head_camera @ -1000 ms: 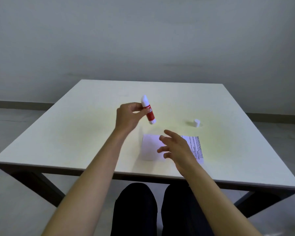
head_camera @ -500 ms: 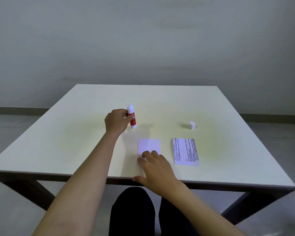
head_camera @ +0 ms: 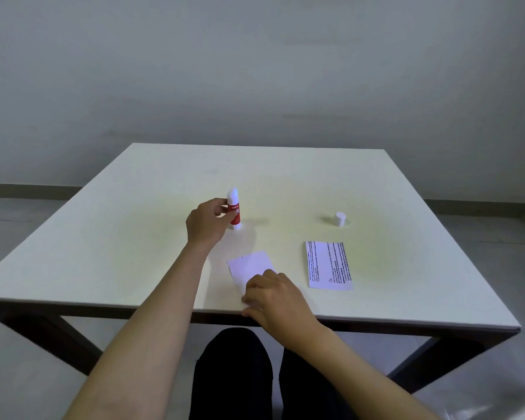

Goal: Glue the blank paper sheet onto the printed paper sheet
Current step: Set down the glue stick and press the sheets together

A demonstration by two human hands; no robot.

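Note:
A red glue stick (head_camera: 234, 211) with a white tip stands upright on the white table (head_camera: 134, 237), its base touching the surface. My left hand (head_camera: 208, 222) grips its side. The blank paper sheet (head_camera: 249, 266) lies near the front edge, turned slightly askew. My right hand (head_camera: 275, 295) rests on its near corner with fingers pressing down and the thumb at the table's edge. The printed paper sheet (head_camera: 328, 265) lies flat to the right of the blank one, apart from it.
A small white cap (head_camera: 340, 219) stands on the table beyond the printed sheet. The table's front edge runs just under my right hand, with my dark-clothed legs (head_camera: 234, 374) below. A grey wall stands behind the table.
My left hand lowered the glue stick from the air and stood it on the table. My right hand came down onto the blank sheet, which has slid and turned slightly.

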